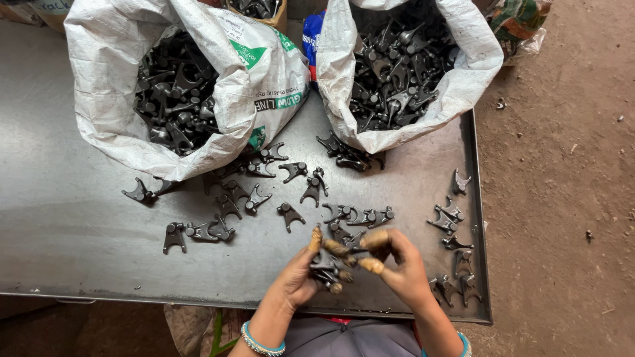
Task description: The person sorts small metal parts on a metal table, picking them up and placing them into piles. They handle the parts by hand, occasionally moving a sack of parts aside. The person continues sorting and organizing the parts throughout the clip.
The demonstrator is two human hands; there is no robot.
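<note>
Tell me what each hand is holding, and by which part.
The left hand cups a small bunch of dark metal parts in its palm and fingers. The right hand pinches one of the parts at its end; which end cannot be told.

two white woven sacks point(264, 73) point(476, 59) of dark metal forks, roughly thirty more loose forks point(289, 214) scattered on one steel tray point(79, 238)

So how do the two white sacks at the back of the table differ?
The left sack is larger, leans over on its side and carries green print; the right sack sits more upright and its visible side looks plain white. Both are open woven bags with rolled-down rims, holding dark metal fork-shaped parts.
</note>
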